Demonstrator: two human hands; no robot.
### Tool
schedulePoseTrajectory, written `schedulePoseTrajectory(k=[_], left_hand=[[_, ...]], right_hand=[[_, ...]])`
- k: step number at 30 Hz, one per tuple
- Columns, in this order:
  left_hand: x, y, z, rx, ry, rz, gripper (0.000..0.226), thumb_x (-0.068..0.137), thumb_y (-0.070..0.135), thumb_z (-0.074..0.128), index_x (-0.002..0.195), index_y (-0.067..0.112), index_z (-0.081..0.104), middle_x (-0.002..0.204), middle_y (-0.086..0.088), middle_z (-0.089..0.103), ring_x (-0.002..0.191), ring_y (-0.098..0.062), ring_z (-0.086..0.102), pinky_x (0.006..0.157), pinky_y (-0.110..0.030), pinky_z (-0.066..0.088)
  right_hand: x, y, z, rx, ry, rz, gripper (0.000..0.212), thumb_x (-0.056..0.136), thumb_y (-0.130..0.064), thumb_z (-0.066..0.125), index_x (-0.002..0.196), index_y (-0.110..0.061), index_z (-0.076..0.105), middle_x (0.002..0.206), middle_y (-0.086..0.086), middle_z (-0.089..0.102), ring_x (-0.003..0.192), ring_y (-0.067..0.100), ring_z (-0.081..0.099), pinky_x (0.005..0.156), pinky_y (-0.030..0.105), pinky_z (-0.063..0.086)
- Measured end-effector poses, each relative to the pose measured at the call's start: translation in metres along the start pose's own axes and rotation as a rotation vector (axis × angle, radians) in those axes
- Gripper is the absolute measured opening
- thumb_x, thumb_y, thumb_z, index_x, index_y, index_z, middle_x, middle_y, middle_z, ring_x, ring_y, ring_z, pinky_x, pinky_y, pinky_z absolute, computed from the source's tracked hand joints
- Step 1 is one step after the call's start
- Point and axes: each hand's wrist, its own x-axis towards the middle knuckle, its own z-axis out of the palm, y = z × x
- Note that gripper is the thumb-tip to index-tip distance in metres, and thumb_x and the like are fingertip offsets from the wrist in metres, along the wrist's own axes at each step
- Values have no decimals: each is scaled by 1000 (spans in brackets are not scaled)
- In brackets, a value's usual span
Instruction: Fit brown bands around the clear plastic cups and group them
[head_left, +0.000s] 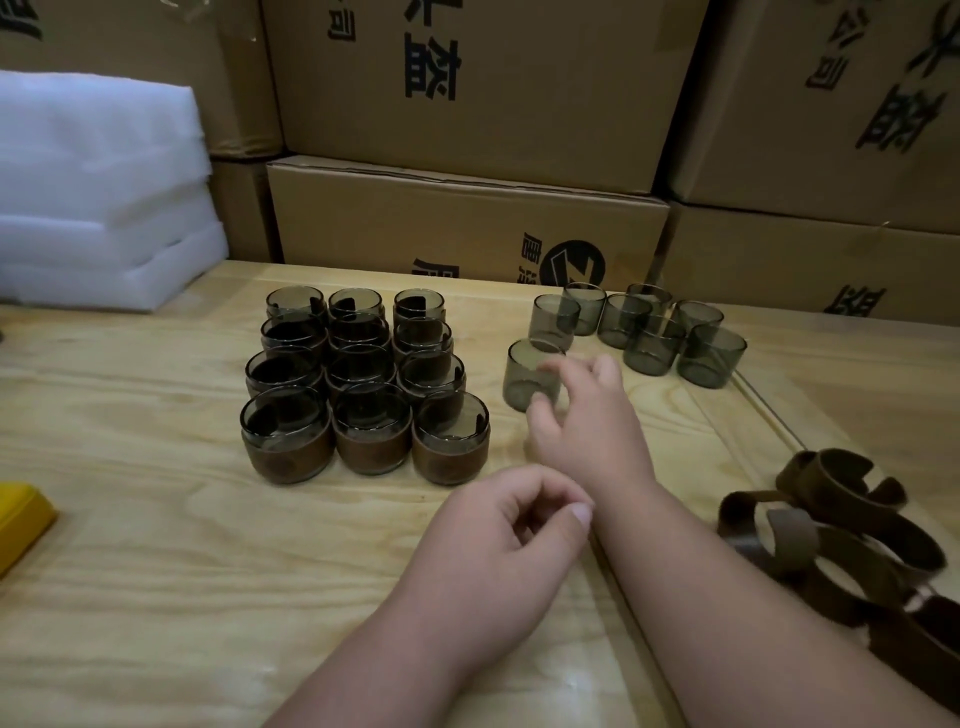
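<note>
A block of clear smoky cups wearing brown bands (363, 395) stands in tight rows left of centre on the wooden table (156, 597). Several bare clear cups (654, 332) cluster at the back right. One bare cup (524, 374) stands apart, nearest me. My right hand (582, 415) is blurred, its spread thumb and fingers at that cup's right side, not closed round it. My left hand (509, 530) rests on the table with fingers curled, thumb against forefinger, holding nothing. Loose brown bands (841, 540) lie piled at the right edge.
Stacked cardboard boxes (467, 218) wall off the back of the table. White foam sheets (98, 208) are piled at the back left. A yellow object (21, 519) pokes in at the left edge.
</note>
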Motion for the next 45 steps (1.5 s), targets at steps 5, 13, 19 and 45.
schedulePoseTrajectory(k=[5, 13, 19, 45], left_hand=[[0, 3, -1, 22, 78, 10, 16, 71, 21, 61, 83, 32, 60, 93, 16, 57, 71, -7, 52, 67, -20, 44], [-1, -3, 0, 78, -8, -44, 71, 67, 26, 54, 126, 64, 44, 142, 29, 45, 131, 17, 40, 107, -17, 40], [4, -8, 5, 67, 74, -81, 84, 78, 38, 72, 147, 58, 30, 135, 39, 49, 117, 24, 50, 94, -2, 42], [2, -7, -1, 153, 73, -31, 64, 75, 19, 79, 127, 46, 55, 119, 22, 71, 107, -1, 70, 96, -37, 56]], right_hand=[[-62, 1, -34, 90, 35, 50, 27, 91, -34, 63, 117, -41, 60, 119, -17, 30, 89, -3, 51, 76, 29, 51], [-108, 4, -56, 192, 52, 99, 24, 83, -39, 73, 98, -39, 53, 106, -21, 57, 96, -8, 53, 71, 8, 38], [-91, -1, -55, 380, -3, 114, 26, 80, -35, 79, 88, -43, 57, 98, -26, 57, 86, -1, 58, 64, 7, 36], [-89, -4, -50, 837, -289, 26, 69, 70, -51, 66, 137, -38, 54, 125, -16, 67, 114, 1, 65, 93, 24, 54]])
